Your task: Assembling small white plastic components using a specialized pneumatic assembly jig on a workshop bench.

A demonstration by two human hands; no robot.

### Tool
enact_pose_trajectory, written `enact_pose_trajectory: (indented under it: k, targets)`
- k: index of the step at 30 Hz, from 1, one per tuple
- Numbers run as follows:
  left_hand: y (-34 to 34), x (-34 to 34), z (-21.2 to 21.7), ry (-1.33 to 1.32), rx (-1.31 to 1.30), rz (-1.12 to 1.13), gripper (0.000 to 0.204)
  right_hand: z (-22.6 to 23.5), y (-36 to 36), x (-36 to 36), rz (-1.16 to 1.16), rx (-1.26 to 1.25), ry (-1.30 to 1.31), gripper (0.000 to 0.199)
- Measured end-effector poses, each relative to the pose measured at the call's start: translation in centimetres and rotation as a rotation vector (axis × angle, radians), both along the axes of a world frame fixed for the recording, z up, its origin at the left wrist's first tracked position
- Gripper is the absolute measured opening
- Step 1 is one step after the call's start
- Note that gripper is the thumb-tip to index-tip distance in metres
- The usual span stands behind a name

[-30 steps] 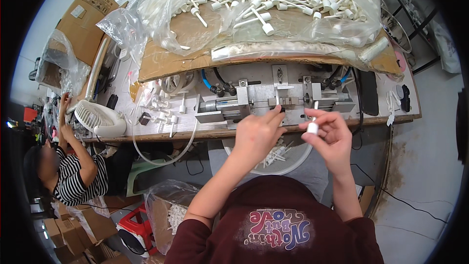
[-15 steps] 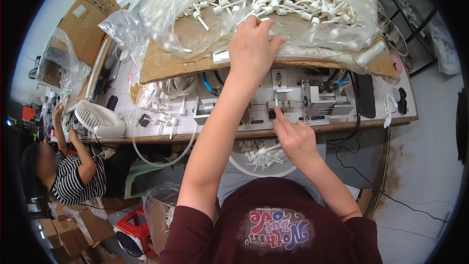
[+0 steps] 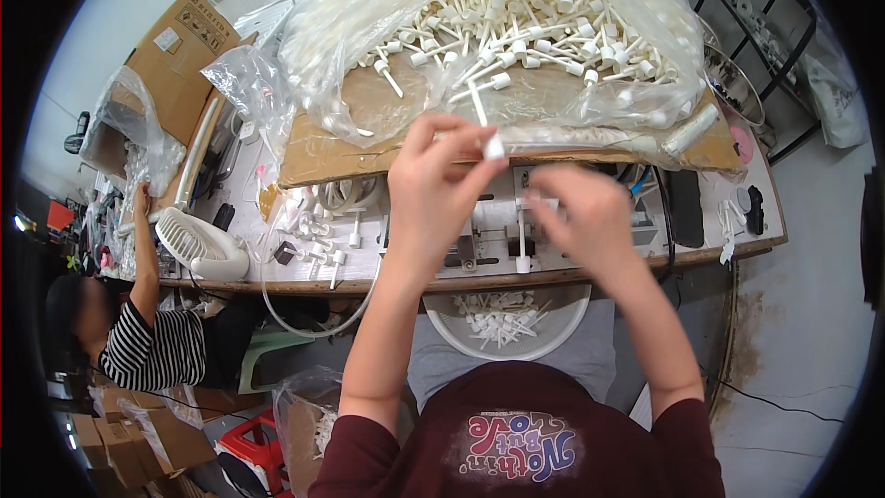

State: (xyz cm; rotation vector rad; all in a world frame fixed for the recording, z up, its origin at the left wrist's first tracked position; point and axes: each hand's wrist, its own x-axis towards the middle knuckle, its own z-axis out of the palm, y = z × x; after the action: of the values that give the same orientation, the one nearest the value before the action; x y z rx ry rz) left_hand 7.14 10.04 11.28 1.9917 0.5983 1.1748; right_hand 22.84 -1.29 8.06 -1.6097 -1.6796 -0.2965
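Between the thumb and fingers of my left hand [image 3: 426, 189] is a white capped stick [image 3: 478, 103], cap downward and thin stem pointing up and away. My left hand is raised in front of the cardboard's near edge. To its right, my right hand [image 3: 595, 221] hovers over the bench fixture [image 3: 544, 242], its fingers blurred by motion. Beside those fingers, another white capped stick [image 3: 522, 244] lies in the fixture, cap toward me. Beyond my hands, a heap of similar capped sticks [image 3: 553, 23] spills from a clear plastic bag onto a cardboard sheet [image 3: 406, 92].
A white basket [image 3: 576, 318] with several white pieces rests at my lap. Left on the bench [image 3: 761, 231] are loose capped sticks [image 3: 323, 249], a clear hose and a white fan [image 3: 198, 244]. A co-worker in a striped shirt [image 3: 152, 350] sits farther left.
My left hand has come back from the heap toward me with a capped stick in it. My right hand has lifted from the fixture and moved away from me, showing the stick there.
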Motion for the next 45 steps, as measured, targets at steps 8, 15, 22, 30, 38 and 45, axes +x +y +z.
enact_pose_trajectory:
  k: [8,15,22,30,38,45]
  targets:
    - [-6.9,-5.7,-2.9,0.219,0.149,-0.123,0.036,3.8,16.8,10.4,-0.332,-0.207,-0.799,0.05]
    - [-10.1,-9.4,-5.6,0.277,0.01,-0.165,0.034,1.5,22.1,12.6,-0.366,-0.404,-0.623,0.045]
    - [-10.1,-10.1,-7.1,0.253,-0.05,-0.176,0.033,4.5,20.3,9.7,-0.281,-0.693,-0.654,0.048]
    - [-9.1,-7.3,-7.7,0.185,0.012,-0.261,0.033,4.8,17.4,7.5,-0.192,-0.778,-0.53,0.048]
    - [-8.6,-3.7,-9.7,0.236,0.213,-0.137,0.034,6.6,14.2,5.2,-0.067,-0.793,-0.248,0.053]
    - [-8.6,-2.5,-12.3,0.369,0.408,-0.042,0.03,5.5,10.0,6.7,0.037,-0.466,-0.276,0.025]
